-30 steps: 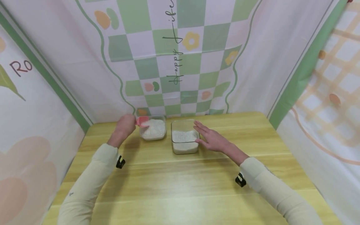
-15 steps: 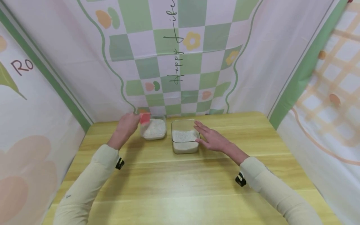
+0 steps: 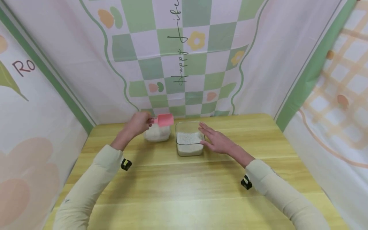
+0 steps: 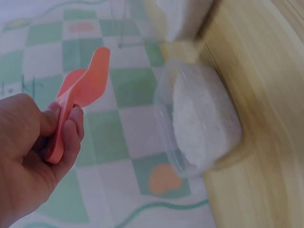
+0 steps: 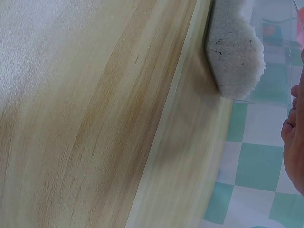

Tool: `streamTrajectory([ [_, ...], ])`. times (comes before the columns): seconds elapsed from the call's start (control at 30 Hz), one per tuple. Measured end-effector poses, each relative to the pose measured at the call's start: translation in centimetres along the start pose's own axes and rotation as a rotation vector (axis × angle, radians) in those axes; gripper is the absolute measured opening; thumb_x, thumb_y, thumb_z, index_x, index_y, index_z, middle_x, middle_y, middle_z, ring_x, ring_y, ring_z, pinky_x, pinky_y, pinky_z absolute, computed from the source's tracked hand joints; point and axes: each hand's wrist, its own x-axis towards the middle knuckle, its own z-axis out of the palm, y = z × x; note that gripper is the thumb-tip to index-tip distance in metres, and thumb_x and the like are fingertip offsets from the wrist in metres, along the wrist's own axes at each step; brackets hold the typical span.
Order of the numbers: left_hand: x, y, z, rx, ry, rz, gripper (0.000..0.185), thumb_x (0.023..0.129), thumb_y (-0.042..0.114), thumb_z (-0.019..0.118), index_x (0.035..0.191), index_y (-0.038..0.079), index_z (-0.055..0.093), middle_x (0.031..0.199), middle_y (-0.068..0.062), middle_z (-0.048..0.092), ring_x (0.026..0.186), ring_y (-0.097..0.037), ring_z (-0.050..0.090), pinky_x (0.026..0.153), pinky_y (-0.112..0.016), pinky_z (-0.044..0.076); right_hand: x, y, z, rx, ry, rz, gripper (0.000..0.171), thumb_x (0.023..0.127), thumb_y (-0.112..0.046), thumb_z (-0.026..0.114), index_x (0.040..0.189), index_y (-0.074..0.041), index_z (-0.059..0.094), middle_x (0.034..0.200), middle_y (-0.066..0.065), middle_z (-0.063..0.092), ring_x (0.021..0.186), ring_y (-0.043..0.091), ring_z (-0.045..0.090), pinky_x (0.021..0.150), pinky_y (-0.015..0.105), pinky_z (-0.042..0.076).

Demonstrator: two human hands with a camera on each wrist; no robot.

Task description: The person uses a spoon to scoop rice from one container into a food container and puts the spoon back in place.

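My left hand (image 3: 138, 123) grips the handle of a pink scoop (image 3: 164, 120), held level above the left clear tub (image 3: 156, 134) of white grains. In the left wrist view the pink scoop (image 4: 78, 97) sticks out of my curled fingers (image 4: 66, 137), with the left tub (image 4: 202, 121) below it. My right hand (image 3: 217, 140) lies flat with straight fingers against the right side of the square clear tub (image 3: 188, 140), which is part full of white grains. In the right wrist view the square tub (image 5: 237, 52) shows beside my fingers (image 5: 294, 142).
The two tubs stand at the back of a wooden table (image 3: 189, 185), close to a green checked cloth backdrop (image 3: 184, 57). Cloth walls close in both sides. A black wrist camera (image 3: 246, 182) is on each sleeve.
My left hand has lifted the pink scoop out of the left tub and swung it right, toward the square tub. The right hand has stayed in place.
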Motion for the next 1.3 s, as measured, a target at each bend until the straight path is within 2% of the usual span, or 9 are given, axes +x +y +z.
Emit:
streamTrajectory([
  [0.13, 0.6, 1.9, 0.2, 0.075, 0.004, 0.093, 0.020, 0.091, -0.003, 0.062, 0.103, 0.003, 0.077, 0.095, -0.011, 0.077, 0.079, -0.022, 0.069, 0.067, -0.030, 0.056, 0.0, 0.0, -0.1, -0.003, -0.012, 0.001, 0.067, 0.103, -0.037, 0.051, 0.154, 0.001, 0.031, 0.165, 0.019, 0.019, 0.139, 0.040, 0.044, 0.112, 0.052, 0.041],
  [0.37, 2.2, 4.6, 1.7, 0.258, -0.007, 0.237, 0.016, 0.090, -0.001, 0.066, 0.099, 0.006, 0.077, 0.095, -0.009, 0.077, 0.087, -0.023, 0.072, 0.075, -0.033, 0.060, 0.0, 0.1, -0.1, -0.009, -0.002, -0.001, 0.065, 0.103, -0.035, 0.053, 0.153, 0.001, 0.032, 0.164, 0.020, 0.021, 0.141, 0.040, 0.041, 0.112, 0.052, 0.040],
  [0.53, 3.2, 6.8, 2.8, 0.425, -0.039, 0.326, 0.018, 0.088, -0.005, 0.063, 0.088, 0.008, 0.075, 0.085, -0.006, 0.075, 0.076, -0.021, 0.069, 0.067, -0.033, 0.058, 0.0, 0.2, 0.0, -0.009, 0.004, -0.003, 0.064, 0.103, -0.034, 0.053, 0.152, 0.003, 0.034, 0.164, 0.020, 0.022, 0.143, 0.039, 0.038, 0.113, 0.052, 0.039],
  [0.67, 4.1, 7.9, 4.3, 0.573, -0.037, 0.391, 0.022, 0.087, -0.006, 0.059, 0.085, 0.011, 0.073, 0.083, -0.003, 0.074, 0.071, -0.019, 0.068, 0.061, -0.034, 0.056, 0.1, 0.2, 0.0, -0.010, 0.008, -0.006, 0.064, 0.103, -0.035, 0.053, 0.152, 0.002, 0.034, 0.164, 0.020, 0.023, 0.144, 0.038, 0.037, 0.113, 0.052, 0.040],
  [0.83, 5.4, 8.5, 6.3, 0.612, -0.056, 0.384, 0.020, 0.091, 0.000, 0.062, 0.094, 0.015, 0.075, 0.092, -0.003, 0.074, 0.081, -0.021, 0.071, 0.066, -0.035, 0.060, 0.0, 0.2, 0.1, -0.004, 0.007, -0.006, 0.064, 0.102, -0.035, 0.053, 0.152, 0.001, 0.034, 0.164, 0.020, 0.023, 0.144, 0.038, 0.037, 0.112, 0.052, 0.040],
  [0.97, 6.2, 8.8, 7.5, 0.631, -0.068, 0.377, 0.015, 0.091, 0.007, 0.064, 0.093, 0.017, 0.075, 0.093, -0.001, 0.075, 0.083, -0.020, 0.070, 0.067, -0.035, 0.060, 0.0, 0.2, 0.2, -0.004, 0.004, -0.003, 0.064, 0.102, -0.035, 0.053, 0.153, 0.000, 0.034, 0.164, 0.019, 0.022, 0.145, 0.037, 0.035, 0.113, 0.052, 0.040],
  [1.1, 7.0, 9.1, 8.5, 0.645, -0.108, 0.360, 0.011, 0.096, 0.019, 0.064, 0.092, 0.015, 0.074, 0.096, 0.001, 0.075, 0.085, -0.019, 0.069, 0.069, -0.033, 0.060, -0.1, 0.2, 0.1, -0.003, 0.010, -0.010, 0.064, 0.102, -0.034, 0.054, 0.152, 0.001, 0.034, 0.164, 0.019, 0.022, 0.145, 0.038, 0.035, 0.113, 0.052, 0.040],
  [1.17, 7.4, 9.4, 8.8, 0.656, -0.130, 0.362, 0.011, 0.094, 0.025, 0.067, 0.093, 0.015, 0.073, 0.098, 0.001, 0.075, 0.087, -0.019, 0.069, 0.071, -0.033, 0.059, 0.0, 0.2, 0.1, -0.002, 0.014, -0.012, 0.064, 0.102, -0.034, 0.054, 0.152, 0.002, 0.034, 0.164, 0.019, 0.023, 0.146, 0.038, 0.035, 0.113, 0.052, 0.040],
  [1.3, 8.1, 9.8, 9.2, 0.709, -0.164, 0.396, 0.010, 0.091, 0.021, 0.069, 0.098, 0.014, 0.071, 0.100, 0.000, 0.074, 0.088, -0.017, 0.069, 0.075, -0.031, 0.058, 0.1, 0.2, 0.0, -0.004, 0.015, -0.015, 0.065, 0.103, -0.037, 0.052, 0.153, 0.001, 0.034, 0.165, 0.018, 0.021, 0.147, 0.036, 0.033, 0.113, 0.051, 0.039],
])
